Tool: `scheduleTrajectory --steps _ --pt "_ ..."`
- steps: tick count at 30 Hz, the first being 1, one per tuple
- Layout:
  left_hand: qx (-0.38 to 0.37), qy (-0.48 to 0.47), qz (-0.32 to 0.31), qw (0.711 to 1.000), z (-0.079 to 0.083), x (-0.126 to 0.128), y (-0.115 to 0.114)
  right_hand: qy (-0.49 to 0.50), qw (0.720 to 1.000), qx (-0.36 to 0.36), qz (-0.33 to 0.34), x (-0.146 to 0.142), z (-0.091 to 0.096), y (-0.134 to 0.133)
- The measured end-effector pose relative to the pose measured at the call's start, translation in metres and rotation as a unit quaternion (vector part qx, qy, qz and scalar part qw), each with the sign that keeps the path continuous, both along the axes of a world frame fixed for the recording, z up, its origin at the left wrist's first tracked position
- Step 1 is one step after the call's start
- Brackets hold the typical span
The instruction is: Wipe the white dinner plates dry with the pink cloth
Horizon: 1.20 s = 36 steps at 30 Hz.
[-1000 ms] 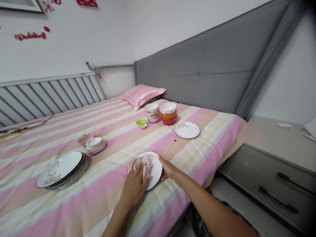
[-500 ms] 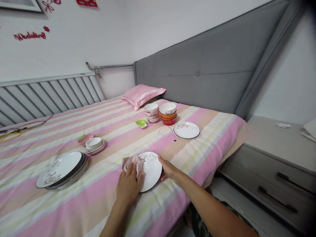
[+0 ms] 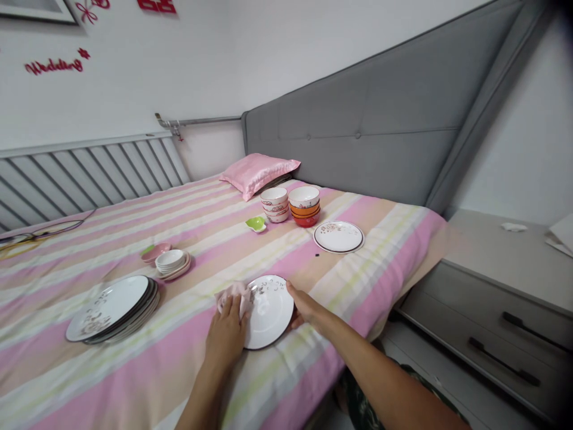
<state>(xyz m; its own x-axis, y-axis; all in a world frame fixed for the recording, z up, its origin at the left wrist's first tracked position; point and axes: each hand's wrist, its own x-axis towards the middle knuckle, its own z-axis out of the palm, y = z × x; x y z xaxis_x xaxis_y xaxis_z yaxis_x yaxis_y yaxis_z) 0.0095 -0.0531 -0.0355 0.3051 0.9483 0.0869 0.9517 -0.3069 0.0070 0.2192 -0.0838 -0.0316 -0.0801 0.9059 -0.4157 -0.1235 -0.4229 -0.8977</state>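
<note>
Right grip (image 3: 296, 306) closed on a floral plate (image 3: 268, 318) on the bed (image 3: 134, 382), left grip (image 3: 226, 329) holding a pink cloth (image 3: 236, 291) at its left rim, I judge wiping underway but cannot tell whether the stacked plates (image 3: 110, 307) are done.

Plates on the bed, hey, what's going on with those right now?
The person's right hand grips a plate by its edge, while the left hand is on a pale pink cloth at the plate's left edge. A stack of plates lies to the left, small dishes just beyond. Stacked bowls sit farther back on the striped bedspread.
</note>
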Motion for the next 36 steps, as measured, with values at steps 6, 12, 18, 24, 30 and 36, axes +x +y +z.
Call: scheduleTrajectory --steps 6,12,18,24,30,36 --pt "-0.008 -0.055 -0.099 0.994 0.004 0.004 -0.003 -0.002 1.000 0.001 0.001 -0.001 -0.001 0.001" --pt "-0.097 -0.141 -0.205 0.964 0.024 0.018 -0.021 -0.004 1.000 0.007 0.003 -0.002 -0.003 0.002" --pt "-0.148 -0.153 -0.248 0.945 0.034 0.026 -0.032 -0.006 1.000 0.004 0.003 -0.001 -0.003 0.003" --pt "-0.162 -0.194 -0.301 0.920 0.044 0.033 -0.037 -0.004 1.000 -0.005 0.004 -0.001 -0.003 0.002" --pt "-0.198 -0.236 -0.291 0.906 0.055 0.035 -0.039 -0.009 1.000 -0.003 0.005 -0.001 -0.005 0.003" --pt "-0.234 -0.240 -0.254 0.907 0.059 0.026 -0.032 -0.019 1.000 0.009 -0.002 0.000 -0.003 0.002"
